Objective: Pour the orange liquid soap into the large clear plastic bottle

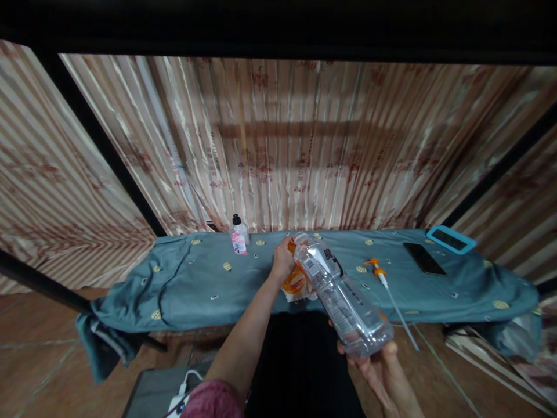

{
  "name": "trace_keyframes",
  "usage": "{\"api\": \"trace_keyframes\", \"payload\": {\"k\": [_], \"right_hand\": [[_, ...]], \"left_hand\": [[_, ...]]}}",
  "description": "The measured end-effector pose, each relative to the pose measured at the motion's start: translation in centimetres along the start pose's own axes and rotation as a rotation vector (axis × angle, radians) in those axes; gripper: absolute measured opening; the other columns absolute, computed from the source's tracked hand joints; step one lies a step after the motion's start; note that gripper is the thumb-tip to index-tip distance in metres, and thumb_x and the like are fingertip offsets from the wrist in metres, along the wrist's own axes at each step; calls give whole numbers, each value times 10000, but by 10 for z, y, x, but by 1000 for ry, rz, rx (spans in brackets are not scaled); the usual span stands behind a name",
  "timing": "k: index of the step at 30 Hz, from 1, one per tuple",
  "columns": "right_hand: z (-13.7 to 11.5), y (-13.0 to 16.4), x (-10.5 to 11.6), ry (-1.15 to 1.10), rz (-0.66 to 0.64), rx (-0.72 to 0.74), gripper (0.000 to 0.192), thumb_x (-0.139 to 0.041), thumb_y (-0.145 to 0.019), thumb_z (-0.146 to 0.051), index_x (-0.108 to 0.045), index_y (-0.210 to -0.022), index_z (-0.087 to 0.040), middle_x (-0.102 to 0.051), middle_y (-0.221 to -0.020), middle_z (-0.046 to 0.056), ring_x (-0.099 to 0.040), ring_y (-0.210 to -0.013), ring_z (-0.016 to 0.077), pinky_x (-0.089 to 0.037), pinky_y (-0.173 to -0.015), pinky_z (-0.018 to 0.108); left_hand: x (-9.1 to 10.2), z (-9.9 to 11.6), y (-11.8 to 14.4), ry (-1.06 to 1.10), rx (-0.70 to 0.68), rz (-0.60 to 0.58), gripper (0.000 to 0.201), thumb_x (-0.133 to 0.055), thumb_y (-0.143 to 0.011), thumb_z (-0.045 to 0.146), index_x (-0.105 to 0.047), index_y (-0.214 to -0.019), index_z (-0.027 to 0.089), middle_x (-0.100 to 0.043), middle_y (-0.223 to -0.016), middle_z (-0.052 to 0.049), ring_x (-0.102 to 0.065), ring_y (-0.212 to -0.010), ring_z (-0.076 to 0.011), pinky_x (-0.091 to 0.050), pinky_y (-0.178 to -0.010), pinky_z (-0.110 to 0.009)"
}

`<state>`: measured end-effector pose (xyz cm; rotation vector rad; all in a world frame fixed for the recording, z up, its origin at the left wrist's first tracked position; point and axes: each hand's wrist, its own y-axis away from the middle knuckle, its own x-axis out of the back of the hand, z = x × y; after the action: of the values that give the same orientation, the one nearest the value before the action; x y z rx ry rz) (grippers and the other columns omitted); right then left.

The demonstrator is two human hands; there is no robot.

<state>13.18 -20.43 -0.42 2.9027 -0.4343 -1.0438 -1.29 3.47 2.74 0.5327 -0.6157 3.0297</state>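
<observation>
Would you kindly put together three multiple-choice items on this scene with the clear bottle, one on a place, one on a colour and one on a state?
1. Where does the pump sprayer head with its long tube lie?
A. on the teal cloth, right of the clear bottle
B. on the floor
C. inside the small bottle

2. What colour is the cap of the small bottle at the back?
A. white
B. black
C. orange

3. How is the clear bottle held?
A. upright on the cloth
B. tilted, neck pointing away from the person
C. lying untouched

Answers: 1 A, it rests on the teal cloth beside the bottle. 2 B, the cap is dark black. 3 B, the right hand grips its base while the left hand is at the neck.
</observation>
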Motion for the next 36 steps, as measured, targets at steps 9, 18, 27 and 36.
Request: {"api": "trace_keyframes", "payload": {"k": [9,18,27,36], "right_hand": [[3,-6,5,-1,1,10,644,-731,-673,-702,-604,-1121,-257,-741,-852,98,-696,-631,267,-529,-483,289],[1,-5,8,28,-56,20,600,-686,-721,-710,-614,-1124,-272,-737,-829,90,-698,-652,252,-531,-502,270],[-10,-1,-15,8,8,9,756,-780,-617,-698,-549,-1201,-277,-745,-857,94,-691,-604,225,-505,-468,229],[-15,-1,-14,13,-19,-27,810,-790,-596,-705,-494,-1228,-294,-756,-947,99,-691,-628,213,-499,-487,222]], "left_hand": [[-3,-4,-2,-4,-1,5,225,-719,-764,323,-676,-919,166,-732,-829,-41,-671,-754,-183,-518,-734,-289],[-3,-6,-1,10,1,8,243,-717,-763,313,-677,-951,166,-744,-852,-52,-680,-768,-189,-522,-739,-294],[-4,-7,-1,31,-8,-7,268,-713,-769,372,-677,-939,168,-743,-830,-43,-672,-736,-176,-525,-699,-279],[-4,-6,-2,28,-8,-5,267,-723,-755,376,-670,-911,165,-736,-820,-41,-670,-739,-182,-522,-712,-287]]}}
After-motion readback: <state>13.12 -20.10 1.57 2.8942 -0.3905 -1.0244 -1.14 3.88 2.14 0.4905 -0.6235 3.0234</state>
